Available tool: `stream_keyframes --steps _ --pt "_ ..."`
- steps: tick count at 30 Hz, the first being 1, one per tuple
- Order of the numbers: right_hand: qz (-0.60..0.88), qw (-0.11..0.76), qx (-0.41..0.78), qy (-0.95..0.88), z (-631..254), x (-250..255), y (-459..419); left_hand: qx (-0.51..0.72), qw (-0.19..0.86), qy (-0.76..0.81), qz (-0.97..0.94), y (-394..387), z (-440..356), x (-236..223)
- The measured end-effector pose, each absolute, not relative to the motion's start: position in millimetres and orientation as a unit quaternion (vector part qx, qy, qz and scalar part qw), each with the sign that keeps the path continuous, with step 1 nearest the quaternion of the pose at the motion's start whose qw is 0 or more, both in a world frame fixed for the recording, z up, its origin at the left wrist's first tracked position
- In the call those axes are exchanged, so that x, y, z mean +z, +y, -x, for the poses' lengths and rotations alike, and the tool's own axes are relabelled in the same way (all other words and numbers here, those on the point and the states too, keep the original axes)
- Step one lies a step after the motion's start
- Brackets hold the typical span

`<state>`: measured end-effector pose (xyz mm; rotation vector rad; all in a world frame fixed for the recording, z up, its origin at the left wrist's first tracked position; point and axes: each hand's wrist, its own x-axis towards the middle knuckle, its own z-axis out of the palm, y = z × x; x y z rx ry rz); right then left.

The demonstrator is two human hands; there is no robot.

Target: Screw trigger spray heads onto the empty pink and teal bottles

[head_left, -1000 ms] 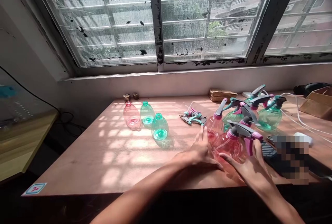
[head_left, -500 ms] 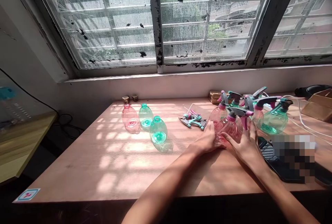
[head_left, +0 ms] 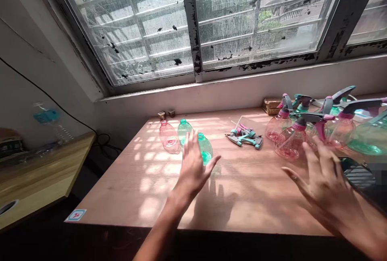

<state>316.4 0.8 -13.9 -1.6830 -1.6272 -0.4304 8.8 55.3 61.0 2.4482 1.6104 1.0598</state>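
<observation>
My left hand (head_left: 193, 164) is open, fingers spread, and partly covers a green bottle without a sprayer top (head_left: 206, 148); whether it touches the bottle I cannot tell. Behind it stand a second green bottle (head_left: 182, 127) and a pink bottle (head_left: 168, 137), both topless. My right hand (head_left: 325, 180) is open and holds nothing, in front of a pink spray bottle (head_left: 287, 144) fitted with a grey and pink trigger head. More assembled pink and green spray bottles (head_left: 367, 136) crowd the right side. Between the groups lies a small pile of loose trigger sprayer heads (head_left: 244, 137).
A brown box (head_left: 270, 106) sits by the wall under the window. Two small metallic pieces (head_left: 166, 114) are at the table's back left. A dark object (head_left: 359, 174) lies by my right hand. A second wooden table (head_left: 60, 168) stands at left.
Both hands have come off the pink spray bottle. My left hand has swung left to the topless green bottle, while my right hand has drawn back toward me. The view has turned left.
</observation>
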Motion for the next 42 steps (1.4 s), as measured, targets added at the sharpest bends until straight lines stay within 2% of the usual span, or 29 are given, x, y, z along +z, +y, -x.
stream_keyframes --steps 2,5,7,13,21,23,25,27,30,32,34,37,42 --pt "0.596 0.308 -0.133 -0.729 -305 -14 11 0.323 0.026 0.565 -0.759 61 5 50" --pt "0.608 0.224 -0.108 -0.755 -296 -13 52 0.329 0.028 0.598 -0.73 67 4 36" --pt "0.629 0.121 -0.103 -0.761 -293 -10 84 0.328 0.039 0.598 -0.731 63 0 33" --pt "0.661 0.06 -0.123 -0.738 -280 0 128 0.325 0.098 0.563 -0.753 20 8 33" --pt "0.696 0.053 -0.171 -0.695 -265 0 66 0.32 0.086 0.582 -0.742 -12 11 -4" --pt "0.701 0.072 -0.176 -0.687 -271 -4 40 0.328 0.105 0.591 -0.73 -9 11 -11" --pt "0.671 0.154 -0.177 -0.704 -279 -7 13 0.358 0.15 0.593 -0.705 -7 13 -12" --pt "0.677 0.222 -0.114 -0.692 -284 -8 -9 0.402 0.221 0.574 -0.678 -6 16 -10" --pt "0.697 0.396 0.087 -0.591 -284 -8 -28 0.453 0.284 0.531 -0.657 -9 18 -4" --pt "0.647 0.533 0.248 -0.486 -279 -9 -29 0.46 0.285 0.527 -0.655 -12 19 0" --pt "0.558 0.628 0.371 -0.396 -274 -13 -27 0.467 0.301 0.532 -0.639 -14 18 3" --pt "0.445 0.675 0.48 -0.342 -272 -19 -23 0.507 0.377 0.501 -0.592 -14 20 7" --pt "0.398 0.657 0.551 -0.325 -274 -24 -24 0.497 0.442 0.47 -0.58 -12 24 16"
